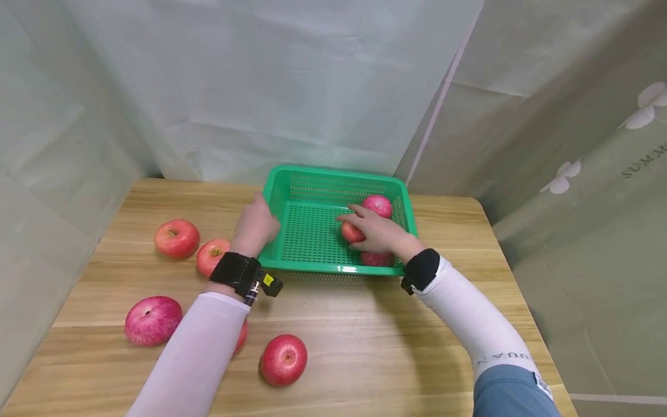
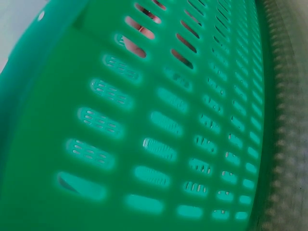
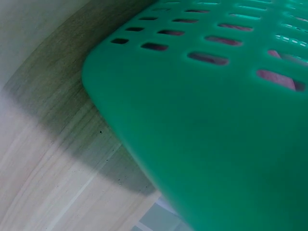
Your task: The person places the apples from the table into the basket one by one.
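Note:
A green slotted plastic basket stands at the back of the wooden table. My left hand grips its left rim, with the fingers bent over the edge. Inside the basket, toward the right, my right hand holds a red apple between thumb and fingers, low over the slotted floor. Two more apples lie along the right wall: a pink-red apple behind the hand and a darker apple in front, partly covered. Basket wall fills the left wrist view; the right wrist view shows its outer wall.
Left on the table are a red apple, another apple by the left wrist and a speckled pink apple. One apple is mostly behind the left forearm; a red apple lies in front. Pale sheeting hangs behind.

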`<action>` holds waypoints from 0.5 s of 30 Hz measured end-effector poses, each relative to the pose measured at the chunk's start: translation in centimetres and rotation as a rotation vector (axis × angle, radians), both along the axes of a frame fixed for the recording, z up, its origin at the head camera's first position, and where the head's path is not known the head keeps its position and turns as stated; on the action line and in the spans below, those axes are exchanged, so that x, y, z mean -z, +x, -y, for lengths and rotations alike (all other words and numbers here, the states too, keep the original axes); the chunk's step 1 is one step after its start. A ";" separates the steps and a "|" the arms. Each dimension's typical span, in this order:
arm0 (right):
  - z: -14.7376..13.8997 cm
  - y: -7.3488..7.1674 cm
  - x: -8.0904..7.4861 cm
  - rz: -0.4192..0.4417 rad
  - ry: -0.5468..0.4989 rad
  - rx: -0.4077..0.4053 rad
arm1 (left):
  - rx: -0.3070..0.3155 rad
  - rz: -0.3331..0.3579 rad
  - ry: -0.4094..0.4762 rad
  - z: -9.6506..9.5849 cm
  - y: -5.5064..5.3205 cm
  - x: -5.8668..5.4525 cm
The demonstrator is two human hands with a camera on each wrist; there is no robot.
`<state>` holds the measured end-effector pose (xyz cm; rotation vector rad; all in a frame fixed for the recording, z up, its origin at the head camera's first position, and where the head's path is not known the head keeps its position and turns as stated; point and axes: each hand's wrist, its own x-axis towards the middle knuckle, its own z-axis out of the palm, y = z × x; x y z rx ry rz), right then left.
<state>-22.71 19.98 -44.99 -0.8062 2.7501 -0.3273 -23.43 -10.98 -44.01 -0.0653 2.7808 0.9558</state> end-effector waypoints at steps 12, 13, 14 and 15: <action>-0.1 0.0 0.0 -0.023 -0.020 -0.018 | -0.001 -0.004 -0.009 0.0 -0.1 0.1; -0.1 0.0 0.0 -0.024 -0.021 -0.018 | -0.001 -0.002 -0.009 0.0 -0.1 0.1; -0.1 0.0 0.0 -0.024 -0.019 -0.017 | -0.001 -0.001 -0.007 0.0 -0.1 0.1; -0.1 0.0 -0.1 -0.025 -0.017 -0.017 | 0.000 0.001 -0.007 0.0 -0.1 0.1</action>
